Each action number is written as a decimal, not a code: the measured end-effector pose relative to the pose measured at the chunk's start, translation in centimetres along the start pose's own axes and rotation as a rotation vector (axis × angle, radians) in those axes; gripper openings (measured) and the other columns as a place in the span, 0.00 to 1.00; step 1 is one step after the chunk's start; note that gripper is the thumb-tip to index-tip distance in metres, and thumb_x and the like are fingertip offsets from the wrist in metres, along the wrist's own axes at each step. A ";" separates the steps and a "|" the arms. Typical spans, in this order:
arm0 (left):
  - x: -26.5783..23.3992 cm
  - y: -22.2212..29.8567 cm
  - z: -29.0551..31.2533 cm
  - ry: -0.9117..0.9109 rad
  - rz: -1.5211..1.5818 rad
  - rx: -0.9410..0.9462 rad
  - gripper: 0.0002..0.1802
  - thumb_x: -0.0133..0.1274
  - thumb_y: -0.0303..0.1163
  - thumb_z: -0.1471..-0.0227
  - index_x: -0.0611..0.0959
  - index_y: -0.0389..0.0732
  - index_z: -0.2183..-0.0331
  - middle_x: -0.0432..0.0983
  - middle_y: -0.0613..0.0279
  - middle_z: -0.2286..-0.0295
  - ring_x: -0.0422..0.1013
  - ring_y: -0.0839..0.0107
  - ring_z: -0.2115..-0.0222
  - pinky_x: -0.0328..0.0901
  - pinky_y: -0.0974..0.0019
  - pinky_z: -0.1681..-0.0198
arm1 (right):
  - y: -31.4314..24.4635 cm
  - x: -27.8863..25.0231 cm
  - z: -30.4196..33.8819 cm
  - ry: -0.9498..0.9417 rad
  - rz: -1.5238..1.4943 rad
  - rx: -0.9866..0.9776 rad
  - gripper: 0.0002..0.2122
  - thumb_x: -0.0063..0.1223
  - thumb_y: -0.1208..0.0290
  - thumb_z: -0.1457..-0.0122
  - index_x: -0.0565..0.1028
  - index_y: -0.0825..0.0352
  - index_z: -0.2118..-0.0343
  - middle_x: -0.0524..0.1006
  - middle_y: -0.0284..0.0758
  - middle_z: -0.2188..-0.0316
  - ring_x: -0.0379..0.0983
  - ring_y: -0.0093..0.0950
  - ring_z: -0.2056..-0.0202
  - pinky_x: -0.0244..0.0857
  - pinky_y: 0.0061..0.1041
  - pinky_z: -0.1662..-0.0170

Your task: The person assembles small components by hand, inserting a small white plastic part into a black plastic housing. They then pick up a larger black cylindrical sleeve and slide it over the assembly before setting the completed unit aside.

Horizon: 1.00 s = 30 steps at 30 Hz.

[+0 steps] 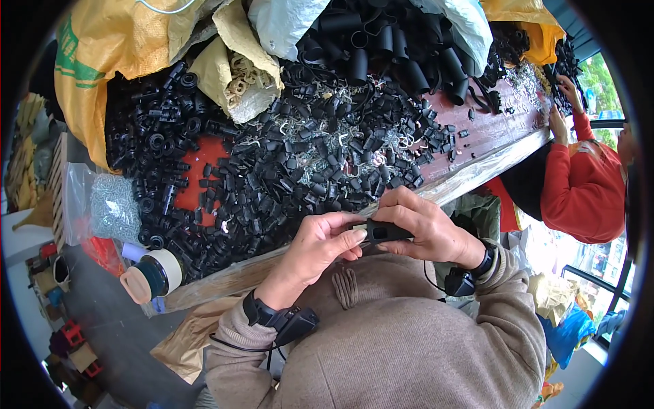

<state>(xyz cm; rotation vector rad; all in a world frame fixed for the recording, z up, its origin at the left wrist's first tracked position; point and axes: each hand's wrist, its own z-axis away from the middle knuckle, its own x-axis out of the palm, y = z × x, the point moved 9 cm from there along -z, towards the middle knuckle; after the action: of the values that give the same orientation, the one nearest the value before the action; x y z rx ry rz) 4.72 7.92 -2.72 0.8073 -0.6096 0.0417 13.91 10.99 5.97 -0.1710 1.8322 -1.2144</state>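
Across a red table [492,129] heaped with black plastic parts [272,170], we work at the near edge while sacks crowd the far side. At eleven o'clock a big yellow woven sack [102,61] slumps over the table, with a paler torn one [235,71] beside it toward twelve. At one o'clock a grey-white bag [470,27] spills short black tubes [402,61]. At three o'clock another person in a red sleeve [579,191] reaches into a further pile at the table's far end. At nine o'clock a clear bag of small pale metal pieces [112,208] sits off the table's end, and toward eight o'clock a roll of tape [153,273] lies on its side just by the table's corner. Thin pale wire springs [320,146] are scattered among the black parts near the middle.

Our own forearms, in brown knit sleeves [381,341], come up from six o'clock, each wrist wearing a black strap with a small black unit. Just below centre, our right hand [426,228] closes its fingers [402,204] around a small black plastic clip [383,233], held above our lap, just off the near table edge. Our left hand [317,245] meets it from the left, thumb and fingers pinched narrow against the clip's end, so both hands touch the same piece.
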 end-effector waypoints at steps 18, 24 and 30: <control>-0.7 0.6 -0.4 0.017 -0.124 0.028 0.20 0.50 0.29 0.53 0.69 0.32 0.57 0.72 0.62 0.72 0.69 0.79 0.76 0.66 0.79 0.73 | 1.8 1.9 0.4 0.085 -0.189 0.090 0.25 0.57 0.62 0.57 0.66 0.70 0.58 0.66 0.40 0.66 0.64 0.36 0.64 0.58 0.31 0.60; 0.8 1.7 0.2 -0.083 -0.021 0.041 0.29 0.54 0.28 0.58 0.63 0.32 0.54 0.71 0.57 0.67 0.70 0.77 0.74 0.67 0.77 0.72 | -1.4 1.1 -1.3 -0.154 -0.289 -0.243 0.35 0.58 0.55 0.60 0.59 0.73 0.52 0.64 0.45 0.58 0.62 0.39 0.57 0.54 0.34 0.53; 1.1 0.6 0.6 -0.086 0.016 -0.020 0.33 0.56 0.27 0.61 0.60 0.33 0.52 0.69 0.57 0.65 0.70 0.75 0.72 0.66 0.76 0.70 | -1.3 3.3 -0.4 -0.284 -0.523 -0.168 0.36 0.57 0.55 0.59 0.59 0.75 0.52 0.63 0.47 0.54 0.60 0.40 0.53 0.51 0.35 0.50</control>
<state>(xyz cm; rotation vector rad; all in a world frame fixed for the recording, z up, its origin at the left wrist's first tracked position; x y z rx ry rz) 5.21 7.76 -1.40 0.7875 -0.6968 0.0155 11.22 8.79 5.05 -0.9172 1.6835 -1.2982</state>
